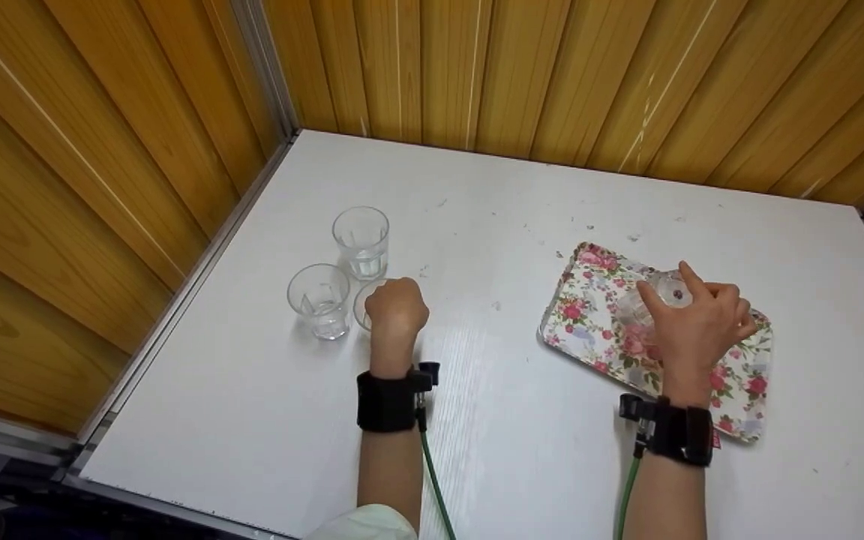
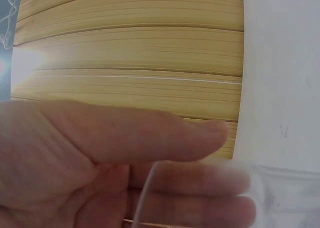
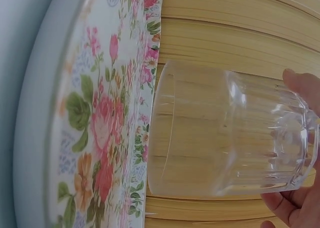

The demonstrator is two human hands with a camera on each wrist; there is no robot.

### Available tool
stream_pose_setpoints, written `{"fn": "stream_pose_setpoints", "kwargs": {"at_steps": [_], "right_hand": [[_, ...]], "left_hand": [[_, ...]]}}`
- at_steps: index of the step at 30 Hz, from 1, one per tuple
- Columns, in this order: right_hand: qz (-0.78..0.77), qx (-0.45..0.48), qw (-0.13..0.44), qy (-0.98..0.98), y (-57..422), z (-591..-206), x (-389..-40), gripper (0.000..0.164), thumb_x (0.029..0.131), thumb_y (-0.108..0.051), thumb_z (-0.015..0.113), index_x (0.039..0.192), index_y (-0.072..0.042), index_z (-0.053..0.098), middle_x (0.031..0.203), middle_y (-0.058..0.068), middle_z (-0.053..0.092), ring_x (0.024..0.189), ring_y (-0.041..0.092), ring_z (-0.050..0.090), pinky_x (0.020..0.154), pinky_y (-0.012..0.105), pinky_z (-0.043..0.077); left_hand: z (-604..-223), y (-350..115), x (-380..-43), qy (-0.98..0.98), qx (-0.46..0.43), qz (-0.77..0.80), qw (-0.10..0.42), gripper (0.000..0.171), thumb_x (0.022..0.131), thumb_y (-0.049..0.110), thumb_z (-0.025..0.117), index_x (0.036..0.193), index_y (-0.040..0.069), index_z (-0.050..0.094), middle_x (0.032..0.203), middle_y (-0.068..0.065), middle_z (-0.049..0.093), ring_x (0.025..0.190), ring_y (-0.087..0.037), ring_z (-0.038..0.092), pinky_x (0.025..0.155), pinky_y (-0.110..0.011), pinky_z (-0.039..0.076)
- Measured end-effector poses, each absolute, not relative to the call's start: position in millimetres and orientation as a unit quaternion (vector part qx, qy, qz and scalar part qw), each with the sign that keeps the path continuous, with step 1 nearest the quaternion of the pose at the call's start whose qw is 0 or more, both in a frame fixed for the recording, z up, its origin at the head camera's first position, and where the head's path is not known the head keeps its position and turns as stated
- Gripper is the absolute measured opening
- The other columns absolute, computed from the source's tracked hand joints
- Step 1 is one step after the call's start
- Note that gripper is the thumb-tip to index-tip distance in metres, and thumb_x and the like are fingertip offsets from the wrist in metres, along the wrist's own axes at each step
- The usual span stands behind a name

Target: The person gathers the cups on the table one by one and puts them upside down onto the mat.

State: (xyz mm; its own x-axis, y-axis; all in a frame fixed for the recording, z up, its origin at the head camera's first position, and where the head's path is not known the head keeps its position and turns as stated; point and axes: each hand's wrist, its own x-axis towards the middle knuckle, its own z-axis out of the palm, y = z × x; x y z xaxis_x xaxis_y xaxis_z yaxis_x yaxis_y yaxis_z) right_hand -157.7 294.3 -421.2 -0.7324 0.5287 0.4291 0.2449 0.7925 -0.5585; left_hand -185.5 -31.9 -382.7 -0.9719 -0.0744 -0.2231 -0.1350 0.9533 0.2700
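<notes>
My right hand (image 1: 702, 326) grips a clear drinking glass (image 3: 200, 133) by its base, thumb and fingers on opposite sides. That glass is upside down, its rim low at the flowered tray (image 1: 582, 330); I cannot tell whether they touch. On the left, my left hand (image 1: 398, 307) holds another clear glass (image 1: 361, 307), mostly hidden beneath it in the head view. In the left wrist view the thumb (image 2: 165, 138) lies across from the fingers, with a thin glass edge between. Two upright glasses stand close by, one behind (image 1: 361, 240) and one to the left (image 1: 319, 300).
The white table (image 1: 477, 420) carries everything and meets wood-panelled walls (image 1: 514, 82) at the back and left. Green cables (image 1: 436, 472) run from both wrist straps. Small marks dot the tabletop behind the tray.
</notes>
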Motion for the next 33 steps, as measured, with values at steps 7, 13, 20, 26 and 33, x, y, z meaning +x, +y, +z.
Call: {"fn": "stream_pose_setpoints", "kwargs": {"at_steps": [7, 13, 20, 26, 33], "right_hand": [[0.249, -0.226, 0.307, -0.891, 299.6, -422.0, -158.3, 0.060, 0.074, -0.049, 0.069, 0.126, -0.022, 0.055, 0.105, 0.021, 0.046, 0.099, 0.036, 0.036, 0.096, 0.052, 0.014], [0.277, -0.238, 0.293, -0.883, 305.1, -421.0, -156.7, 0.062, 0.075, -0.048, 0.068, 0.129, -0.021, 0.052, 0.109, 0.022, 0.042, 0.100, 0.035, 0.031, 0.095, 0.049, 0.013], [0.293, -0.246, 0.290, -0.877, 306.7, -421.5, -154.5, 0.062, 0.078, -0.045, 0.067, 0.131, -0.019, 0.050, 0.114, 0.023, 0.041, 0.107, 0.034, 0.029, 0.094, 0.049, 0.013], [0.296, -0.249, 0.303, -0.871, 308.2, -422.6, -154.8, 0.060, 0.078, -0.042, 0.068, 0.130, -0.017, 0.051, 0.116, 0.023, 0.041, 0.108, 0.032, 0.027, 0.095, 0.047, 0.014], [0.294, -0.269, 0.307, -0.864, 311.2, -423.2, -153.7, 0.058, 0.080, -0.040, 0.067, 0.130, -0.017, 0.050, 0.122, 0.024, 0.039, 0.112, 0.033, 0.026, 0.092, 0.049, 0.016]], "left_hand": [[-381.2, -30.9, -183.6, 0.984, -0.063, 0.143, 0.082, 0.015, 0.079, 0.000, 0.054, 0.084, -0.001, 0.068, 0.078, -0.015, 0.067, 0.070, -0.023, 0.064, 0.059, -0.036, 0.051], [-379.2, -31.3, -184.2, 0.982, -0.077, 0.145, 0.091, 0.018, 0.080, 0.001, 0.053, 0.089, -0.001, 0.068, 0.088, -0.016, 0.067, 0.080, -0.026, 0.064, 0.065, -0.037, 0.051], [-378.2, -30.6, -183.2, 0.982, -0.083, 0.152, 0.075, 0.017, 0.080, 0.002, 0.054, 0.088, -0.002, 0.068, 0.086, -0.016, 0.067, 0.079, -0.026, 0.065, 0.065, -0.038, 0.050], [-377.2, -29.6, -182.8, 0.983, -0.087, 0.149, 0.068, 0.015, 0.080, 0.002, 0.055, 0.087, -0.002, 0.068, 0.082, -0.015, 0.067, 0.075, -0.025, 0.065, 0.061, -0.036, 0.049], [-378.8, -28.9, -183.3, 0.982, -0.084, 0.164, 0.031, 0.013, 0.078, -0.001, 0.055, 0.080, -0.002, 0.068, 0.073, -0.015, 0.067, 0.067, -0.023, 0.064, 0.055, -0.034, 0.048]]}}
